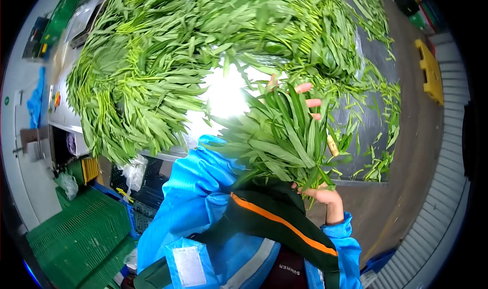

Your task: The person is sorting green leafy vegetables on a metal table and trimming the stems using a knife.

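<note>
A loose bunch of water spinach [277,131], with long narrow green leaves, lies across both hands in front of my body. My left hand [313,103] reaches around the bunch from behind; only its fingertips show at the far right side, closed around the leaves, and the palm is hidden. My right hand [325,196] is closed on the stem end of the same bunch, near the table's front edge. Beside the bunch, a short tan cylindrical piece [332,146] lies on the dark table surface [351,164].
Large heaps of water spinach [147,86] cover the table's left and back. Loose leaves and stems [378,164] are scattered at the right. Green crates [81,233] stand at lower left. A yellow rack-like object [429,73] stands on the floor by a ribbed wall [452,116].
</note>
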Available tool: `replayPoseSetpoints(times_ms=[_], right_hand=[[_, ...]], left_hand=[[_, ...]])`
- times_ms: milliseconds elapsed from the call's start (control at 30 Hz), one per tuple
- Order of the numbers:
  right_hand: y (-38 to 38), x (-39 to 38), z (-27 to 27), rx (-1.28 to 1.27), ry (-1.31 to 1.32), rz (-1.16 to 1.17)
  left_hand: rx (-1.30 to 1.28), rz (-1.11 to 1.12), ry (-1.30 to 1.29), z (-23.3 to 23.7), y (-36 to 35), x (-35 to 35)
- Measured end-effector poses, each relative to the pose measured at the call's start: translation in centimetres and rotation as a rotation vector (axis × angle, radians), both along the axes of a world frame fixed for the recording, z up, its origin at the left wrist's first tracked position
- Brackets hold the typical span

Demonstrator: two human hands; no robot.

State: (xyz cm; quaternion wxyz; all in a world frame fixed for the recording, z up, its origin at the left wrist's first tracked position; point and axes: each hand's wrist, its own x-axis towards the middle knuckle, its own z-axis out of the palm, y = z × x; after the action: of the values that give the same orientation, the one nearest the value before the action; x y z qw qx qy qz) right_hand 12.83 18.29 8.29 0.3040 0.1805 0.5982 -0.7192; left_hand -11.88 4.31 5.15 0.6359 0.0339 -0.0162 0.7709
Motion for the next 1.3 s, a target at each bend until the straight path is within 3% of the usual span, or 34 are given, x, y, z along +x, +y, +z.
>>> replayPoseSetpoints(times_ms=[100, 200, 267, 400, 467, 600, 667, 700, 733, 800, 833, 900, 933, 1000, 1067, 1167, 1267, 1300], right_hand=[[-0.4, -0.1, -0.2, 0.103, -0.001, 0.046], [0.2, -1.6, 4.5, 0.282, -0.052, 0.059], [2.9, -0.1, 10.4, 0.381, 0.105, -0.078], [10.0, 3.4, 18.6, 0.738, 0.125, -0.333], [15.2, 5.9, 20.7, 0.944, 0.077, -0.480], [25.1, 9.1, 25.9, 1.278, 0.018, -0.705], [28.0, 8.5, 28.0, 1.334, 0.004, -0.769], [28.1, 7.6, 28.2, 1.322, -0.002, -0.778], [27.3, 5.9, 28.0, 1.280, -0.006, -0.778], [22.8, 1.2, 26.2, 1.081, -0.008, -0.759], [16.5, -3.0, 24.8, 0.947, -0.013, -0.752], [6.9, -9.2, 21.6, 0.611, -0.045, -0.681], [4.5, -10.7, 20.3, 0.409, -0.064, -0.612], [-0.4, -13.8, 20.1, 0.324, -0.073, -0.267], [-4.8, -17.1, 20.0, 0.235, -0.080, 0.078], [-8.2, -22.0, 20.0, 0.100, -0.097, 0.598], [-8.1, -25.8, 19.2, -0.077, 0.024, 0.603], [-8.4, -26.8, 19.2, -0.230, -0.217, 0.286]], left_hand=[[0.067, 0.035, -0.005, -0.2, -0.5, 0.0], [-0.013, 0.083, 0.105, 2.8, -1.9, -1.1], [-0.128, 0.222, -0.050, 5.2, -3.5, -2.3], [-0.251, 0.378, 0.012, 1.5, -6.3, -5.9], [-0.323, 0.305, 0.043, 0.2, -7.5, -6.1], [-0.709, 0.470, 0.524, 2.4, -11.5, -7.2], [-0.702, 0.676, 0.967, 2.6, -10.7, -7.4], [-0.675, 0.697, 1.039, 6.1, -10.6, -6.4], [-0.637, 0.895, 1.241, 8.2, -9.4, -4.8], [-0.406, 1.017, 1.711, 13.4, -8.3, -2.7], [-0.206, 1.266, 1.846, 14.5, -6.2, -0.9], [-0.013, 1.534, 2.053, 16.8, -4.7, 1.5], [0.126, 1.358, 2.133, 17.6, -4.9, 1.5], [0.064, 1.381, 2.167, 15.2, -2.1, 1.8], [-0.173, 1.371, 2.570, 16.6, -6.4, -1.0], [-0.237, 0.843, 2.586, 18.1, -11.6, -4.0], [-0.325, 0.253, 2.454, 20.0, -13.5, -8.0], [-0.426, 0.258, 2.376, 19.6, -13.2, -10.0]])
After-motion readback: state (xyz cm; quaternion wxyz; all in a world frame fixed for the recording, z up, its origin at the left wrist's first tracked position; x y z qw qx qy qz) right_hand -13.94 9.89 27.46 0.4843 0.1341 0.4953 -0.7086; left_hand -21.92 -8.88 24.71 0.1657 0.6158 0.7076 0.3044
